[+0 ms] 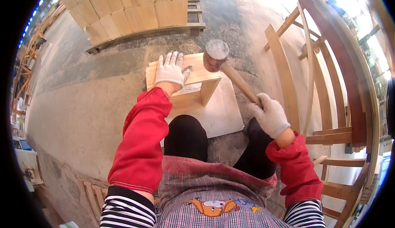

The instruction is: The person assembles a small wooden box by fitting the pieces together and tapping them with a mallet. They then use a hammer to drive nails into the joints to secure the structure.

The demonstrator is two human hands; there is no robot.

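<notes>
A light wooden box frame (210, 89) stands in front of my knees on a pale board (222, 119) laid on the floor. My left hand (170, 70), in a white glove with smudged fingertips, lies flat on the frame's top panel with its fingers stretched out. Gripped in my gloved right hand (270, 115) is a mallet (216, 55) with a wooden handle and a thick round head. The head hangs over the right end of the top panel, slightly blurred; whether it touches the wood I cannot tell.
Stacked wooden boxes (131, 12) rest on a pallet (144, 32) at the far left. To the right stands a wooden rack (347, 63) with upright planks leaning by it. A slatted wooden piece (92, 197) lies at the lower left, near a whitish machine (28, 164).
</notes>
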